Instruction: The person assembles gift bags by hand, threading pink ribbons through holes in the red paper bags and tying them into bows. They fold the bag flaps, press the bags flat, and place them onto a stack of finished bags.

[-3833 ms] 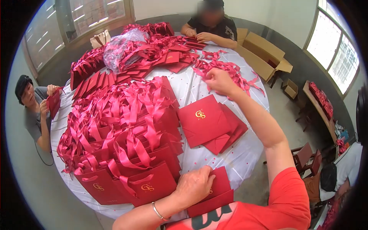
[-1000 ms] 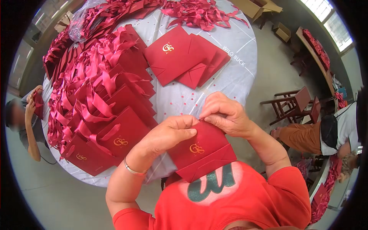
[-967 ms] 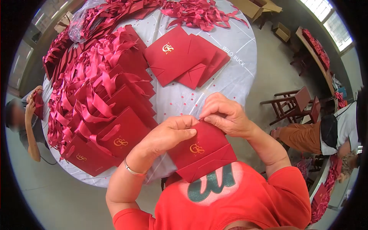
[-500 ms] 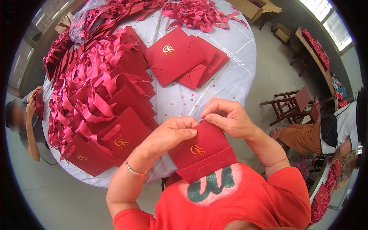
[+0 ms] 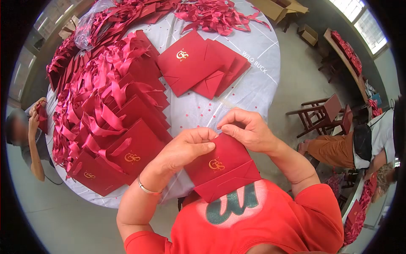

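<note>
A red paper gift bag [image 5: 222, 167] with a gold emblem rests against my shirt, its folded bottom towards me. My left hand [image 5: 186, 148] is closed on the bag's top left edge, thumb on the front. At the top edge beside it, my right hand [image 5: 247, 131] pinches with thumb and forefinger; any small thing between those fingertips is hidden. To the left stand rows of red gift bags [image 5: 137, 146] with pink-red ribbon handles [image 5: 101, 114]. Beyond my hands lies a small stack of flat red bags [image 5: 190, 63] on the table.
A pale patterned cloth covers the round table [image 5: 258, 89], dotted with small red specks. Loose ribbons [image 5: 215, 17] lie at the far edge. Another person [image 5: 27, 135] sits at the left; one in brown trousers [image 5: 332, 152] is at the right. Wooden chairs [image 5: 325, 112] stand there too.
My right fingertips have shifted slightly up and left at the bag's top edge. The view has moved a little; the bag and my left hand stay nearly in place.
</note>
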Available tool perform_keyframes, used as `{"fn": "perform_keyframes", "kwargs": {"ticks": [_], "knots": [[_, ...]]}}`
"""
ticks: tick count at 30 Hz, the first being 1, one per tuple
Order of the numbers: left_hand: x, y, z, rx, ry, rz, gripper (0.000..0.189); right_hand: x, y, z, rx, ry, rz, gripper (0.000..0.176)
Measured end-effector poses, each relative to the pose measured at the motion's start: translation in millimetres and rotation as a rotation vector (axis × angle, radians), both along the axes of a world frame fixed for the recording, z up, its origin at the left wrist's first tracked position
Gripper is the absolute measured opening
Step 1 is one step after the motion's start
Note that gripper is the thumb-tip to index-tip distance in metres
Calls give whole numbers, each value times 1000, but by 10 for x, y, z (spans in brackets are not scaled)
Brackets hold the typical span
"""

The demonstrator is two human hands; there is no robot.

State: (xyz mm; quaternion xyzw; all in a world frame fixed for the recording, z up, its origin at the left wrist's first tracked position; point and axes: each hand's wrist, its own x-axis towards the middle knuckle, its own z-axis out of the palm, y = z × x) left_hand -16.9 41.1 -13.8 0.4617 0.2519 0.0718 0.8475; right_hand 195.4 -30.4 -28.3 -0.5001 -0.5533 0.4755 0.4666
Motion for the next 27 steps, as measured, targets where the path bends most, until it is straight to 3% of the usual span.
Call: {"fn": "perform_keyframes", "kwargs": {"ticks": [13, 16, 18, 27], "knots": [[-20, -13, -20, 8, -34, -8, 14, -27, -31, -25, 27, -32, 6, 8], [-8, -19, 1, 17, -9, 15, 15, -23, -24, 1, 209, -164, -98, 10], [0, -26, 23, 26, 10, 28, 15, 13, 22, 59, 620, -443, -97, 14], [7, -23, 22, -10, 17, 50, 22, 8, -176, 192, 571, -460, -69, 16]]}}
